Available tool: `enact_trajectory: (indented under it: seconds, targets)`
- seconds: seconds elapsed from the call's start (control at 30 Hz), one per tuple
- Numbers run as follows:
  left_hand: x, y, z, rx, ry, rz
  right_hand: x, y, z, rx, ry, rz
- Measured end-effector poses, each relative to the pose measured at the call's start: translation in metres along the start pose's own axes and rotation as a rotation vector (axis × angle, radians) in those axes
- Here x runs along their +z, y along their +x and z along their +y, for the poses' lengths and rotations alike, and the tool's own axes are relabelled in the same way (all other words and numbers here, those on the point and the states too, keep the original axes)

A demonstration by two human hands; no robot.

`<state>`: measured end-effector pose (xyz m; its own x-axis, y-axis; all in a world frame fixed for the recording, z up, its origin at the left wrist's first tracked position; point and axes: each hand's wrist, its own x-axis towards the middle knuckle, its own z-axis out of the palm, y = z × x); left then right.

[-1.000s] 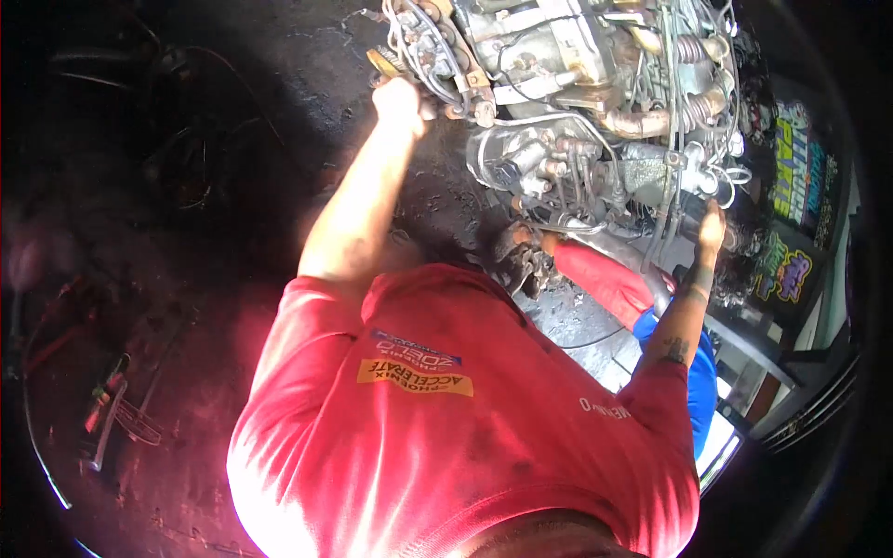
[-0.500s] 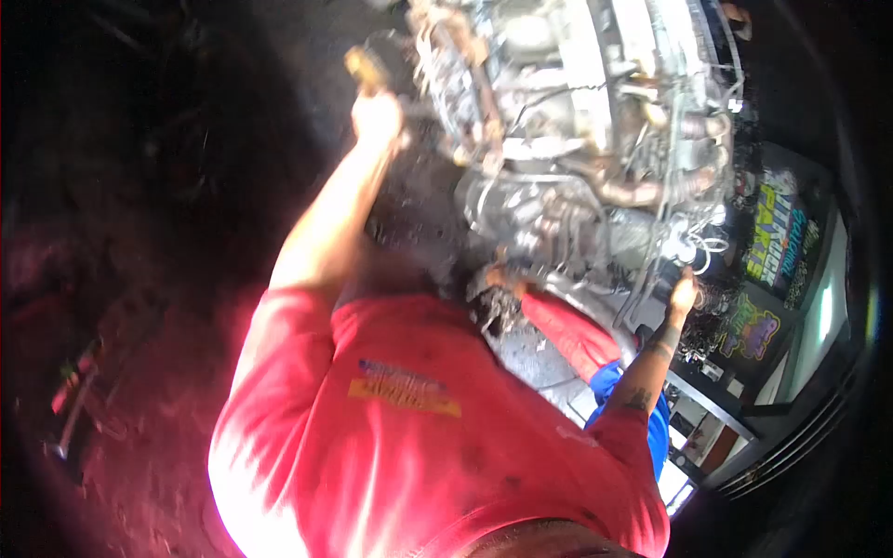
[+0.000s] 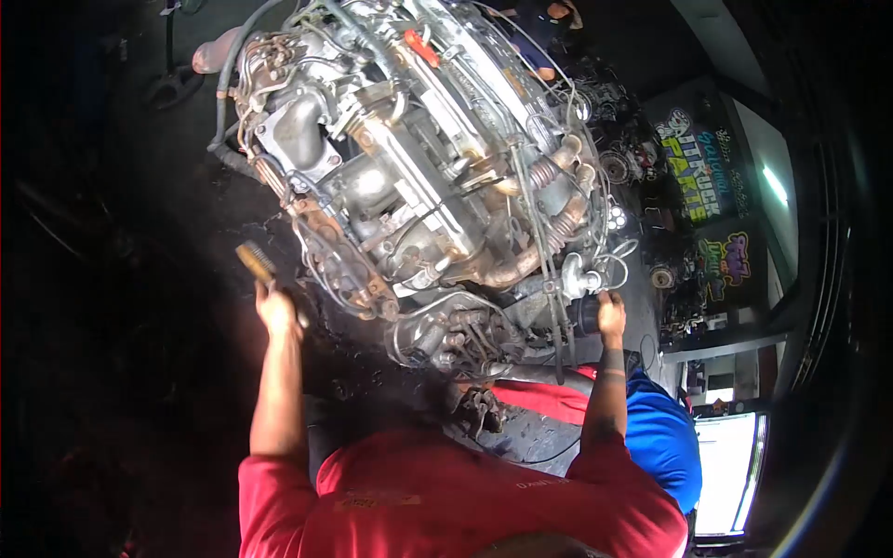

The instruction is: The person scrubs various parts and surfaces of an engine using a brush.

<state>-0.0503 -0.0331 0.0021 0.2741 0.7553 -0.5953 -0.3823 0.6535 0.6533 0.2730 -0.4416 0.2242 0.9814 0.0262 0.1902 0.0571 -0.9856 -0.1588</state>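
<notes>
In my left hand (image 3: pixel 277 316) is a wooden-handled wire brush (image 3: pixel 255 264), my fingers wrapped round it. It points up and away, apart from the engine, over the dark floor. A large metal engine (image 3: pixel 409 177) with pipes, hoses and rusty brackets fills the upper middle of the head view. My right hand (image 3: pixel 611 316) is closed at the edge of a black cylindrical part (image 3: pixel 588 315) on the engine's near right side. Just above that hand sit a pale metal fitting (image 3: pixel 581 275) and a looped light hose (image 3: pixel 618 268).
Close on my right, a co-worker in blue (image 3: pixel 662 432) stretches a red sleeve (image 3: pixel 539 400) under the engine's near end. Another person (image 3: pixel 549 33) is at the far side. An orange-red object (image 3: pixel 421 48) lies on the engine. Signs (image 3: pixel 693 167) hang at right.
My view has swung, so the engine now sits further left and lower. My left hand with the wire brush has moved down and left in view. My right hand stays at the black part.
</notes>
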Motion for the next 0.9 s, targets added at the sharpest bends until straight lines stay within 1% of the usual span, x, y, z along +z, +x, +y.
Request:
enact_trajectory:
  seconds: [0.07, 0.13, 0.17, 0.2, 0.23, 0.27, 0.3, 0.33, 0.37, 0.4, 0.43, 0.47, 0.5, 0.53, 0.57, 0.6, 0.67, 0.7, 0.73, 0.77, 0.8, 0.83, 0.87, 0.9]
  targets:
    - [0.001, -0.048, -0.010, 0.088, -0.046, 0.103, -0.003, -0.004, -0.009, 0.049, -0.014, -0.005]
    - [0.008, -0.088, -0.023, 0.042, -0.047, 0.023, -0.004, -0.002, -0.010, 0.043, -0.036, 0.014]
    - [0.008, -0.082, -0.032, -0.046, 0.061, -0.121, -0.003, -0.002, -0.009, 0.034, -0.052, 0.032]
    - [0.018, -0.039, -0.062, 0.169, -0.097, -0.134, 0.000, 0.008, 0.005, 0.026, -0.073, 0.015]
    - [0.013, -0.011, -0.055, 0.327, 0.376, -0.121, 0.003, 0.025, 0.027, -0.225, -0.060, 0.021]
    - [0.009, 0.017, -0.036, 0.039, 0.393, -0.149, 0.009, 0.025, 0.045, -0.474, -0.048, -0.014]
    - [0.017, 0.027, -0.006, 0.152, 0.430, -0.133, 0.014, 0.014, 0.042, -0.357, -0.021, -0.087]
    - [-0.002, 0.069, -0.018, -0.012, 0.458, -0.110, 0.006, 0.018, 0.027, -0.238, 0.021, -0.082]
    - [0.016, 0.042, 0.016, 0.040, 0.198, -0.076, 0.014, 0.031, 0.057, -0.871, -0.070, 0.129]
    - [0.011, 0.031, 0.020, -0.021, -0.005, -0.106, 0.016, 0.035, 0.068, -1.019, -0.198, 0.232]
    - [0.007, 0.013, 0.020, 0.053, 0.045, -0.091, 0.016, 0.037, 0.065, -0.769, -0.147, 0.143]
    - [0.013, -0.021, 0.026, 0.067, 0.032, 0.030, 0.026, 0.042, 0.074, -0.611, 0.113, 0.128]
    - [0.007, -0.044, 0.013, 0.111, 0.062, 0.083, 0.014, 0.026, 0.044, -0.369, -0.034, 0.080]
    - [0.001, -0.068, -0.003, 0.101, -0.003, 0.050, 0.007, 0.011, 0.020, -0.199, -0.060, 0.110]
    - [0.006, -0.090, -0.014, 0.071, -0.048, 0.084, 0.004, 0.006, 0.011, -0.121, -0.025, 0.080]
    - [-0.010, -0.090, -0.044, 0.046, 0.036, -0.027, 0.000, 0.005, 0.005, -0.048, 0.014, 0.048]
    - [0.007, -0.067, -0.055, 0.054, 0.385, -0.087, 0.018, 0.040, 0.049, -0.064, 0.056, 0.093]
    - [0.011, -0.031, -0.066, 0.270, 0.435, -0.050, 0.011, 0.034, 0.054, -0.343, 0.136, 0.003]
    - [0.016, 0.002, -0.054, 0.274, 0.538, 0.043, 0.008, 0.057, 0.078, -1.015, -0.215, 0.102]
    - [0.017, 0.018, -0.015, 0.204, 0.359, -0.124, 0.014, 0.048, 0.073, -0.914, -0.005, 0.081]
    - [0.013, 0.038, 0.009, 0.093, 0.420, -0.182, 0.013, 0.057, 0.075, -1.052, -0.002, 0.112]
    - [0.006, 0.052, 0.010, 0.039, 0.356, -0.143, 0.002, 0.026, 0.023, -0.295, 0.124, -0.080]
    - [0.000, 0.058, 0.011, -0.003, 0.276, -0.110, 0.010, 0.046, 0.059, -0.425, 0.209, -0.085]
    - [-0.004, 0.047, 0.008, 0.173, 0.263, -0.034, 0.023, 0.070, 0.091, -0.485, 0.315, -0.077]
